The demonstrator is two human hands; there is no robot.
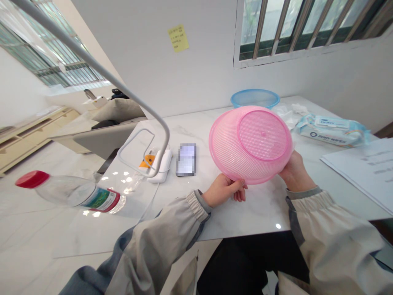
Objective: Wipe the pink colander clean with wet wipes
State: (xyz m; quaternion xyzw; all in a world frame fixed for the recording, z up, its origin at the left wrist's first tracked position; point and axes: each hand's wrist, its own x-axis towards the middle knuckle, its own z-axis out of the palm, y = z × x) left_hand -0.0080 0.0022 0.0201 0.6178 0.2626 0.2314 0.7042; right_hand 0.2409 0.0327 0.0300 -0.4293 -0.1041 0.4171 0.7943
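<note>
A pink mesh plastic basket (227,147) is held up over the white table, tilted so that its round base faces me. My left hand (225,190) grips the lower rim, thumb on the near side and fingers curled beneath. On the right side my right hand (293,172) holds the basket from behind; most of its fingers are hidden by the mesh. Behind it, near the wall, rests a blue mesh basket (254,99). A phone (186,159) with a blurred screen lies left of my left hand.
A water bottle (73,192) with a red cap is at the left. The white lamp arm (162,127) crosses above a white device (162,166). A wipes pack (333,131) and papers (365,172) lie on the right, and a yellow note (178,38) is on the wall.
</note>
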